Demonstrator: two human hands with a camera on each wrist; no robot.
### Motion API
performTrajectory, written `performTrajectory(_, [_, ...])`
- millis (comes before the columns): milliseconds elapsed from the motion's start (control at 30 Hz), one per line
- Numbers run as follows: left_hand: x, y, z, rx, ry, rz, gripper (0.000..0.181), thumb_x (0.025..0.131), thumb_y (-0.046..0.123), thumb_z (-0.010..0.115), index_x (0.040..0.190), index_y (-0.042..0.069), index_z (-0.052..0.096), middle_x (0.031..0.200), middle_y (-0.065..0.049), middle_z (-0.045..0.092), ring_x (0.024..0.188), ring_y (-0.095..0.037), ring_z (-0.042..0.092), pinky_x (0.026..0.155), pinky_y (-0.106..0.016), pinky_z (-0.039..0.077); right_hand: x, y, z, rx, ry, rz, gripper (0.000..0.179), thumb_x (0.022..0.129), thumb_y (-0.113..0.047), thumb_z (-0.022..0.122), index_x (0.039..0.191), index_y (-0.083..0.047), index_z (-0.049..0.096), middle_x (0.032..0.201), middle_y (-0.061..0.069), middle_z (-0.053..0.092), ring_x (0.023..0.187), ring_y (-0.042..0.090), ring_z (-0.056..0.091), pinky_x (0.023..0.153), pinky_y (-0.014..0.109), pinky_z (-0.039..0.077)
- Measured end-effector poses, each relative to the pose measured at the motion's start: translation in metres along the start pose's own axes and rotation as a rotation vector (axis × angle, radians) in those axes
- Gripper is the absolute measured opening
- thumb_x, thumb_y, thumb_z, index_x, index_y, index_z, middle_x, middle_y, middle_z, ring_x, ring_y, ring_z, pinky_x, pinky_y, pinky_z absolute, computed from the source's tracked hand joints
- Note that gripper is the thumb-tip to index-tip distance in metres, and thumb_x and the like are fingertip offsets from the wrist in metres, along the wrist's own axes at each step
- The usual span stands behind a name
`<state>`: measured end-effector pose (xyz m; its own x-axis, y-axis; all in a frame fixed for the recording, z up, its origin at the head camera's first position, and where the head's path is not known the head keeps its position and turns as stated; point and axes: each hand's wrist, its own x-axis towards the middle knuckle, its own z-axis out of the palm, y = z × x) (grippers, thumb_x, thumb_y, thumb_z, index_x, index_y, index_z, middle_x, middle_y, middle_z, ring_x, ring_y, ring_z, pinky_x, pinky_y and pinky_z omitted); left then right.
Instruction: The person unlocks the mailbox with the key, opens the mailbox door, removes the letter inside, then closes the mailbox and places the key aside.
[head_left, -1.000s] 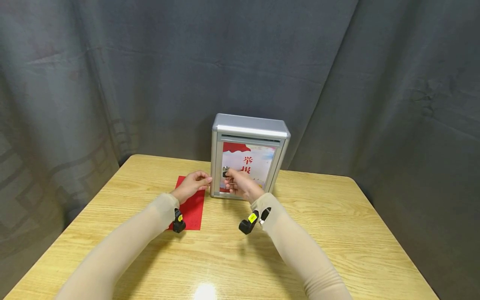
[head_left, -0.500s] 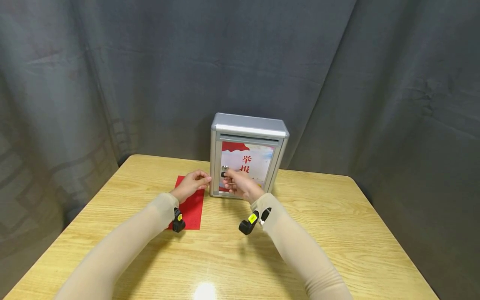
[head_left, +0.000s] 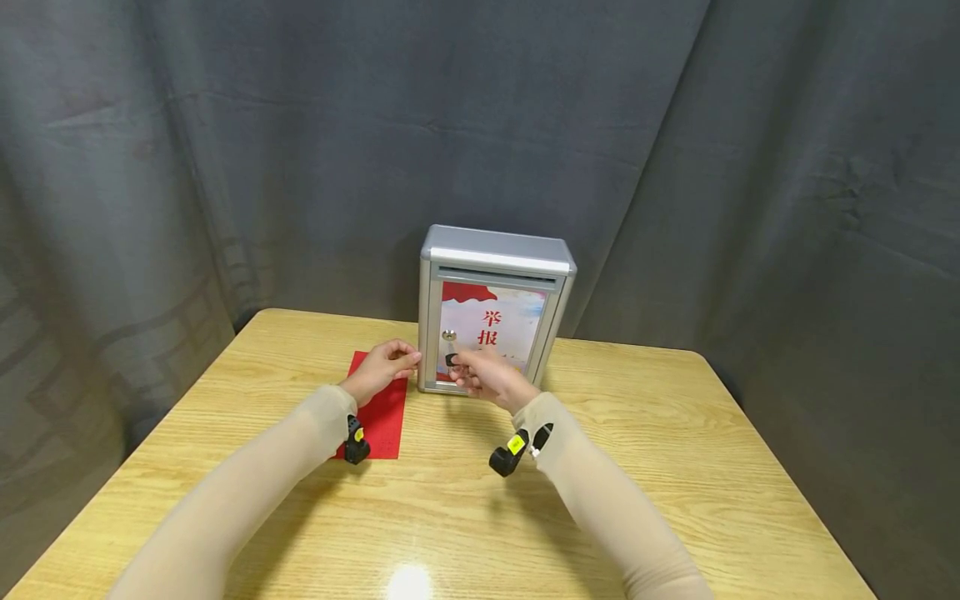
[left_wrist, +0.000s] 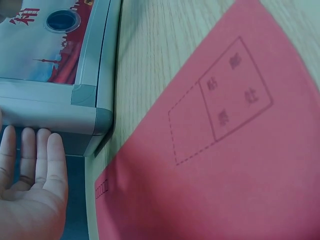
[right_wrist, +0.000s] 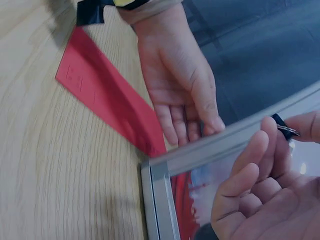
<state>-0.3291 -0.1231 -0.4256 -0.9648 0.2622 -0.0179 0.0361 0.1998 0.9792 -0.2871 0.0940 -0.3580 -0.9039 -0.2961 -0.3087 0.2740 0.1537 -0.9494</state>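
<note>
A silver metal report box (head_left: pixel 497 243) stands upright on the table, with a slot near its top and a printed front panel. My right hand (head_left: pixel 491 377) pinches a black-headed key (head_left: pixel 451 360) between thumb and forefinger, just below the round lock (head_left: pixel 449 335). In the right wrist view the key (right_wrist: pixel 285 127) shows its black head and thin metal edges. At the box's left side is my left hand (head_left: pixel 384 369); in the left wrist view its fingers (left_wrist: pixel 56 150) lie nearly straight against that side. Beneath the left wrist lies a red envelope (head_left: pixel 384 421), flat on the wood.
The wooden table (head_left: pixel 637 467) reaches out to the right and in front of the box. Grey curtains (head_left: pixel 337 167) hang behind and on both sides. Black wrist cameras (head_left: pixel 510 454) are strapped under the sleeves.
My right hand has drawn the key down and away from the lock, so the lock's face now shows. The left hand stays at the box's side.
</note>
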Motion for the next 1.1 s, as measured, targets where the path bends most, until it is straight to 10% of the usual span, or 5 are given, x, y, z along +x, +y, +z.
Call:
performTrajectory(633, [0.0,0.001,0.001,-0.012,0.013,-0.011,0.03,0.096,0.023,0.06,0.116,0.002,0.053,0.115,-0.013,0.056,0.113,-0.033,0.057,0.103,-0.042,0.047,-0.004,0.037,-0.045,-0.574,-0.15,0.059,0.024,0.097,-0.016,0.057,0.096,0.006,0.068,0.071,0.002,0.066,0.05,0.002,0.047,0.045,0.016,0.032])
performTrajectory(1100, [0.0,0.001,0.001,-0.01,0.016,-0.022,0.03,0.096,0.022,0.06,0.117,0.001,0.052,0.117,-0.015,0.055,0.115,-0.033,0.057,0.103,-0.043,0.046,0.0,0.049,-0.042,-0.878,-0.08,0.131,0.025,0.095,-0.021,0.06,0.079,-0.006,0.071,0.063,-0.003,0.062,0.053,0.007,0.05,0.047,0.018,0.036])
